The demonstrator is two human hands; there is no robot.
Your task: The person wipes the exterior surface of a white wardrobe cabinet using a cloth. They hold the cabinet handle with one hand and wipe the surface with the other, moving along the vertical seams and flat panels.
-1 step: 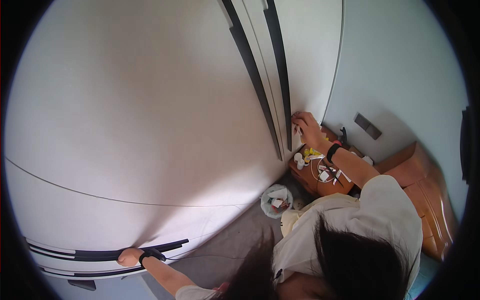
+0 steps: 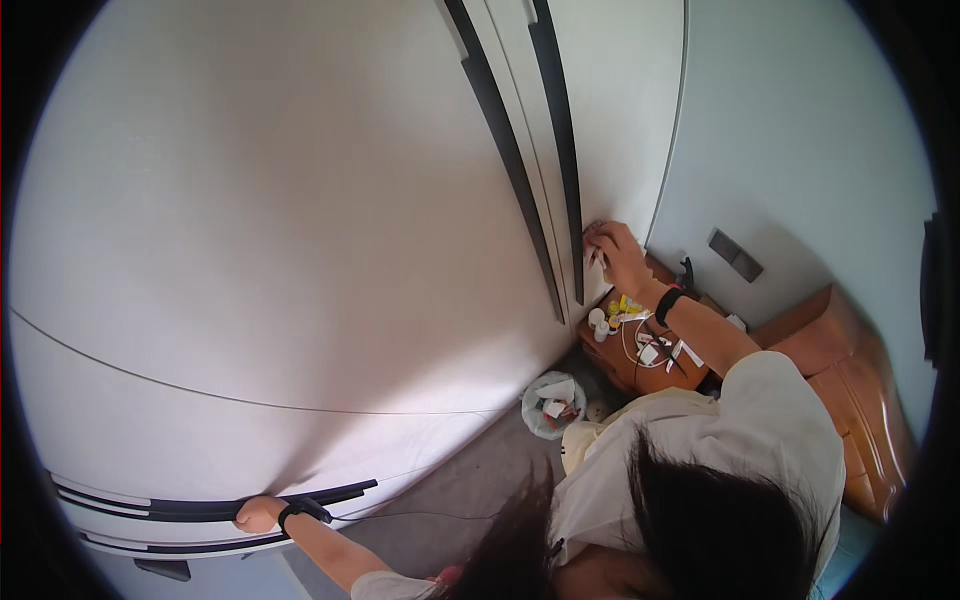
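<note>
Tall white wardrobe doors (image 2: 280,230) fill most of the view, with long black handle strips running down them. At the lower left, my left hand (image 2: 260,514) is closed around a black handle (image 2: 195,511) of the wardrobe. My right hand (image 2: 618,255) is bent against the white door just right of another black handle (image 2: 560,130). Its fingers are drawn together over something pale, perhaps a cloth or tissue, mostly covered by the fingers. Black bands circle both wrists.
Below my right arm stands a brown bedside cabinet (image 2: 612,362) with small bottles, a white cable and papers on it. A lined waste bin (image 2: 536,425) sits on the grey floor (image 2: 445,490). A brown leather bed (image 2: 845,390) and a wall switch (image 2: 735,255) are at right.
</note>
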